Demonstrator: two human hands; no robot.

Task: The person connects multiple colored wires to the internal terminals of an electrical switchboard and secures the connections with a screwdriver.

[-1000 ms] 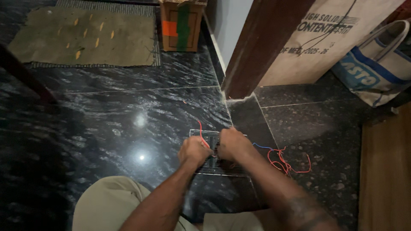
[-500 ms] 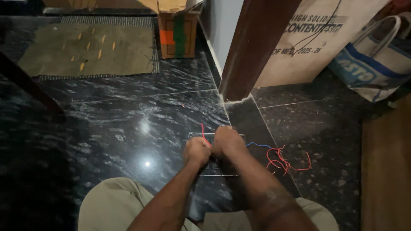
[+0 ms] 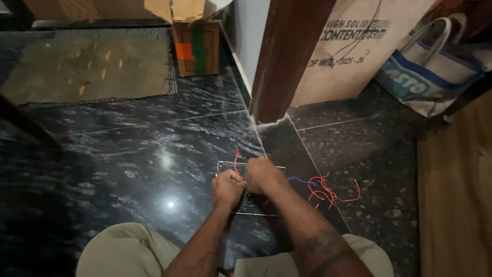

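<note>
Two hands, left (image 3: 227, 188) and right (image 3: 262, 175), each grip closed on red wire (image 3: 237, 163) over one clear panel (image 3: 225, 166).

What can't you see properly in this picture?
Head view only:
- Flat clear panel on the floor: mostly covered by both fists.
- Left hand fingertips: curled under, so the grip on the thin red wire is hidden.
- Right hand: whatever it holds is hidden.
- Tangled red wires: too thin to count.
</note>
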